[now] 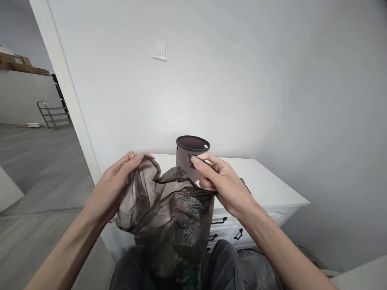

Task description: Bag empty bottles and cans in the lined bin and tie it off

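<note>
A thin, see-through black plastic bag [175,225] hangs between my two hands, its mouth spread partly apart. My left hand [123,173] pinches the rim on the left side. On the other side, my right hand [216,175] grips the rim between thumb and fingers. Behind the bag, a brownish-pink trash can [184,159] with a dark rim and a hole near its top stands upright on the white cabinet [263,183]. The bag and my right hand hide its lower part.
Drawers with black handles [219,220] face me below the cabinet top. A dark plastic bag [256,268] lies low beside my right knee. A small dark item [245,185] shows behind my right wrist. A light switch [160,51] is on the wall; a metal rack [54,114] stands far left.
</note>
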`<state>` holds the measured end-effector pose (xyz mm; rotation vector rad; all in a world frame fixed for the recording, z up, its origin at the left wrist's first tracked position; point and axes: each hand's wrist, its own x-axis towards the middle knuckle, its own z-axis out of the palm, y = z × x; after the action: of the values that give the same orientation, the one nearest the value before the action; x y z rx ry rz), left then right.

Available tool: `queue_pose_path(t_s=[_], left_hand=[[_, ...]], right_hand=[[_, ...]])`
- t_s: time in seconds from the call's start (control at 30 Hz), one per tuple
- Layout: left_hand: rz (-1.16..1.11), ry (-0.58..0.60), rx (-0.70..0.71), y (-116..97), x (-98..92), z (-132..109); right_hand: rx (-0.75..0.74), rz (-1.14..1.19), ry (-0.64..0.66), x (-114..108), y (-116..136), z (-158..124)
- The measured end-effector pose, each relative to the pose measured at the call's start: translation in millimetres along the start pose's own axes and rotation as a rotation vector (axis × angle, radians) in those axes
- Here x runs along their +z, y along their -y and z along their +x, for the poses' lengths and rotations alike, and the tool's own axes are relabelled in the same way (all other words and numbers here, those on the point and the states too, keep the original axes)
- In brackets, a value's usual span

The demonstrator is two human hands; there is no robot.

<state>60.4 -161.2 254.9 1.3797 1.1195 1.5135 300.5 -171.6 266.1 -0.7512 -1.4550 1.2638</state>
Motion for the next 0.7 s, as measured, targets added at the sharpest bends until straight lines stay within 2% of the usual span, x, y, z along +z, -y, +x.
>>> queue_pose_path(t_s=[0.13,0.3,0.47,0.53,0.6,0.7], left_hand=[[-0.105,0.014,-0.075,28,-13.7,-1],[-0.216,0.021,-0.225,62,-27.0,6],[-0.308,0.012,-0.196,77,-25.0,12],[-0.425,-0.012,-0.199,87,-18.2,3],[-0.538,0.018,-0.23,104,-11.6,-15],[-0.62,0.213,-0.358,143,-4.3,-46]], right_hand=[[-0.021,0.217,-0.019,-3,17,-7],[-0.079,0.268,-0.144,-14,31,-15],[-0.154,0.245,-0.235,-30,30,-20],[-0.178,0.223,-0.27,-37,28,-20],[-0.187,0.2,-0.302,-42,27,-18],[-0.179,0.197,-0.343,-46,28,-14]])
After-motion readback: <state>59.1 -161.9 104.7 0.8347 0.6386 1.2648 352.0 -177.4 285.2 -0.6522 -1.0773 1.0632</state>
